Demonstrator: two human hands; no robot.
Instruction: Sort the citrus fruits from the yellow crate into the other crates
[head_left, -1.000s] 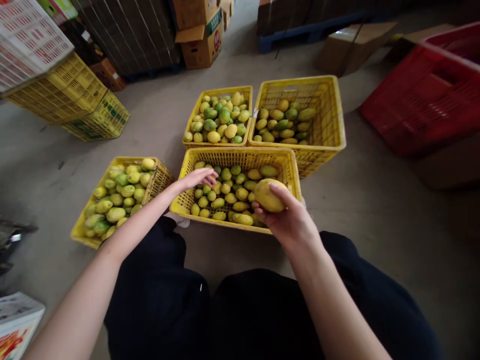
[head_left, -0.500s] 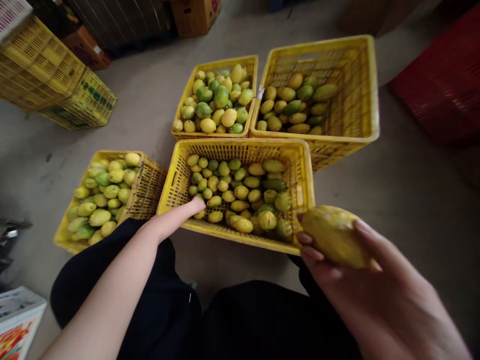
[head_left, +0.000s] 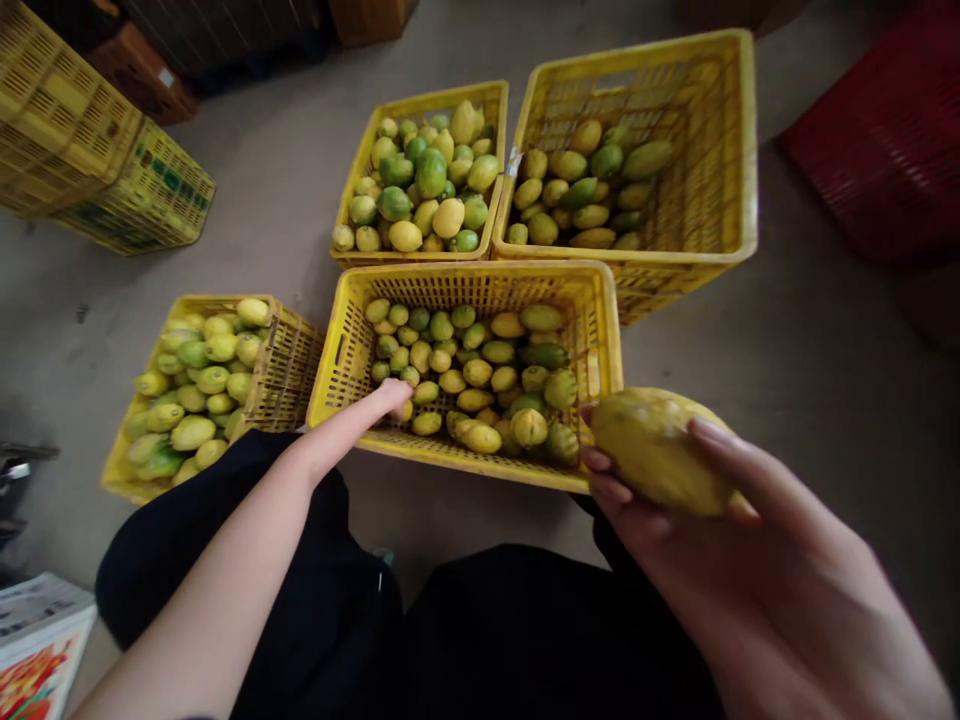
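Observation:
My right hand (head_left: 720,520) is wrapped around a large, bumpy yellow lemon (head_left: 660,450), held up close at the right, past the corner of the middle crate. My left hand (head_left: 394,395) reaches down into that yellow plastic crate (head_left: 465,475), at its near-left side. It is beside small yellow-green lemons (head_left: 427,423); its fingers are hidden behind the back of the hand, so a grip cannot be made out. Small fruit lie to the left inside the crate, while larger, ridged green-yellow ones (head_left: 561,390) lie to the right.
Behind stand a full yellow crate (head_left: 420,255) and a deeper, partly filled one (head_left: 637,258). Another full crate (head_left: 289,385) is at left. Stacked crates (head_left: 142,190), a red crate (head_left: 870,140) and a printed white box (head_left: 45,610) stand around on the grey floor.
The view has shifted slightly, so the crates sit a little higher and further left. My left hand has moved slightly within the crate. My right hand still holds the large lemon.

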